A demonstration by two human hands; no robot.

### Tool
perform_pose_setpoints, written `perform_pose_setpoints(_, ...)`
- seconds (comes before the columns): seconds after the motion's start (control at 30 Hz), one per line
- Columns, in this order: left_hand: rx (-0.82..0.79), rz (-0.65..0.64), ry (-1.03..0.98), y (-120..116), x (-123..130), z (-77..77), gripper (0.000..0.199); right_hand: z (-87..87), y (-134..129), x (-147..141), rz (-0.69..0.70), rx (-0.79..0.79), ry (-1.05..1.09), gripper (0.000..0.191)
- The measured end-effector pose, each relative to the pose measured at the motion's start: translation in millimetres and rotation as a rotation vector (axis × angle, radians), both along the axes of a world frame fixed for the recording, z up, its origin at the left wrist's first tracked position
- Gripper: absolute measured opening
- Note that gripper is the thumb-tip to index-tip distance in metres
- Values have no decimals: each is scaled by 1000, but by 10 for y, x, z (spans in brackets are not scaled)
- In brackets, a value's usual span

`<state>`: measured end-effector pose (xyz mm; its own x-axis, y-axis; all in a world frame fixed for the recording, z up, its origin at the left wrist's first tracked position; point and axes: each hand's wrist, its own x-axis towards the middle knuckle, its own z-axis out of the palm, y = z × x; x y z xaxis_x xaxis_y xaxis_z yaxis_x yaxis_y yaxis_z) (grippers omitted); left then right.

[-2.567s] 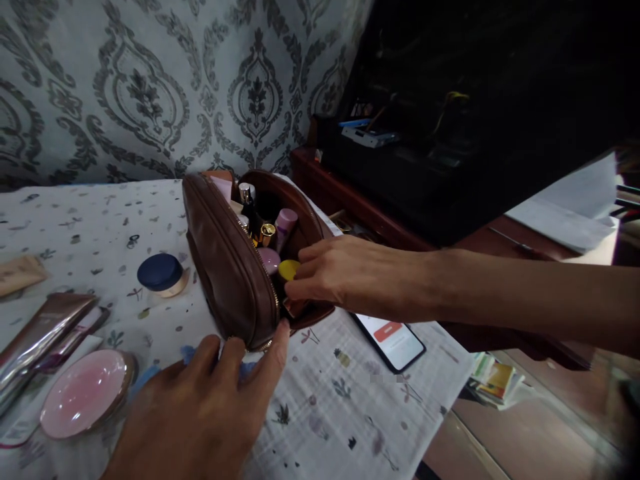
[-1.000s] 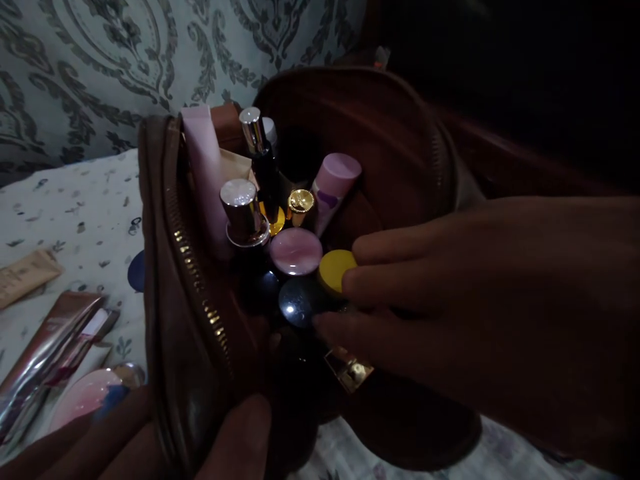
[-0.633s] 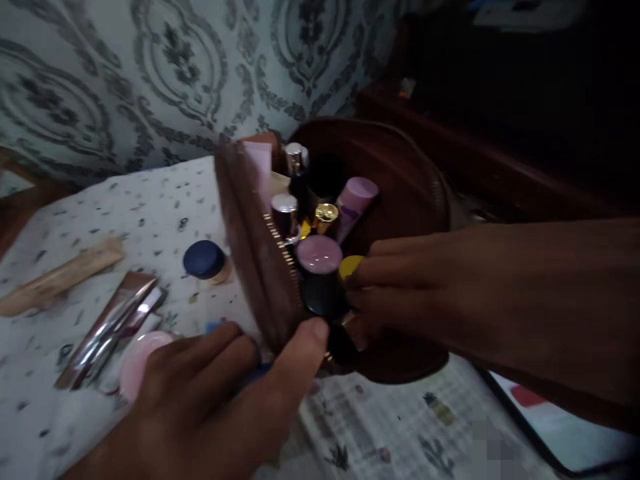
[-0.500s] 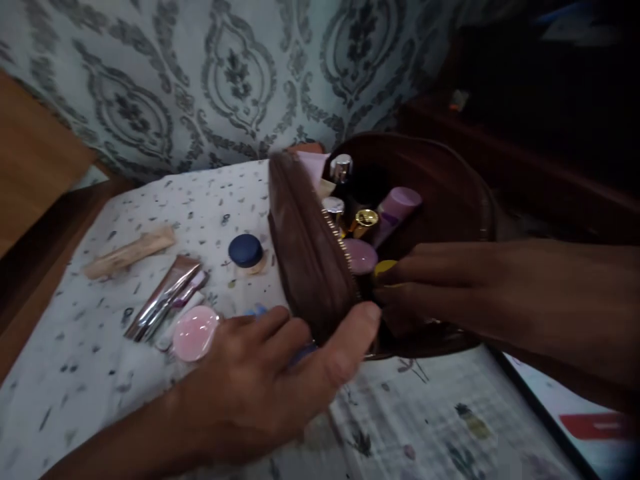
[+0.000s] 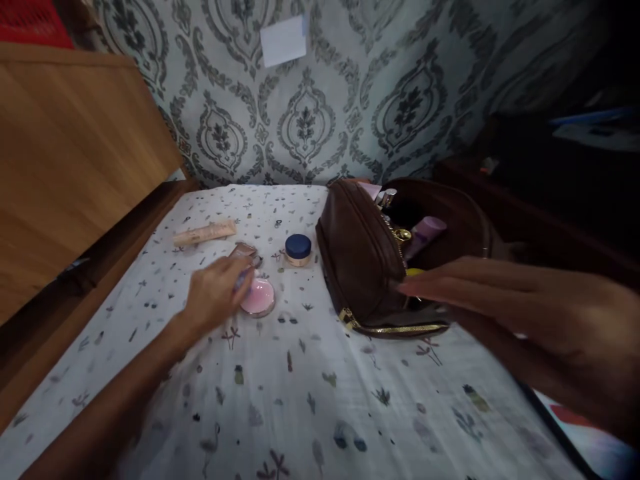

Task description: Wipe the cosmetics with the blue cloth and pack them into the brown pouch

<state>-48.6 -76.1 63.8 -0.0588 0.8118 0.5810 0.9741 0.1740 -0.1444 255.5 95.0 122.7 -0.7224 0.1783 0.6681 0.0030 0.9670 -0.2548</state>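
My left hand [image 5: 213, 293] is blurred over the cloth, its fingers closed around a small blue-purple item [image 5: 243, 280] whose kind I cannot make out. Beside it lies a round pink compact [image 5: 259, 297], and a shiny tube [image 5: 244, 250] is partly covered by the hand. At right, an unzipped brown leather makeup bag [image 5: 357, 257] holds a purple tube [image 5: 426, 233], a gold cap [image 5: 403, 235] and silver caps. My right hand [image 5: 505, 300] reaches to the bag's mouth with fingers stretched out, near something yellow [image 5: 414, 272]. Its thumb is hidden.
A small jar with a dark blue lid [image 5: 298, 247] stands left of the bag. Farther left lies a beige tube [image 5: 205, 233]. The printed cloth [image 5: 300, 400] meets a patterned wall [image 5: 305, 120]; a wooden cabinet [image 5: 75, 153] borders the left side.
My left hand has moved from the bag's front to the left, beside the pink compact, carrying the blue-purple item. My right hand has drawn back slightly at the bag. The view has tilted upward.
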Motion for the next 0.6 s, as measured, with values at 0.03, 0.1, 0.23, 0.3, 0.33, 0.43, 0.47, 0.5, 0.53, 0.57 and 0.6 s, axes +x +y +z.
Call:
perform_pose_setpoints(0.03, -61, 112, -53, -28, -164, -13, 32, 17, -118, -59, 90, 21, -74, 29)
perform_pose_setpoints(0.1, -245, 240, -120, -85, -434, -35, 39, -56, -357, -231, 159, -61, -155, 30)
perform_pose_setpoints(0.23, -372, 299, -144, -179, -676, -38, 40, -488, -701, -741, 164, -287, -236, 28)
perform_pose_setpoints(0.3, -368, 293, -140, -187, -648, -24, 40, -720, -765, -1018, 136, -366, -244, 31)
perform_pose_setpoints(0.33, -372, 285, -138, -174, -604, -19, 40, -820, -778, -1144, 112, -407, -202, 32)
perform_pose_setpoints(0.43, -400, 265, -140, -71, -407, -26, 41, -1051, -787, -1417, 32, -526, -96, 31)
perform_pose_setpoints(0.47, -414, 265, -146, -22, -339, -37, 41, -1111, -789, -1468, 9, -559, -61, 30)
perform_pose_setpoints(0.5, -430, 271, -153, 28, -279, -49, 41, -1165, -793, -1500, -9, -587, -27, 29)
perform_pose_setpoints(0.53, -447, 282, -162, 75, -231, -62, 40, -1214, -796, -1515, -20, -610, 4, 28)
perform_pose_setpoints(0.57, -464, 297, -171, 117, -197, -72, 40, -1259, -799, -1520, -23, -630, 26, 27)
perform_pose_setpoints(0.6, -481, 313, -180, 149, -179, -78, 40, -1298, -799, -1517, -25, -654, 42, 26)
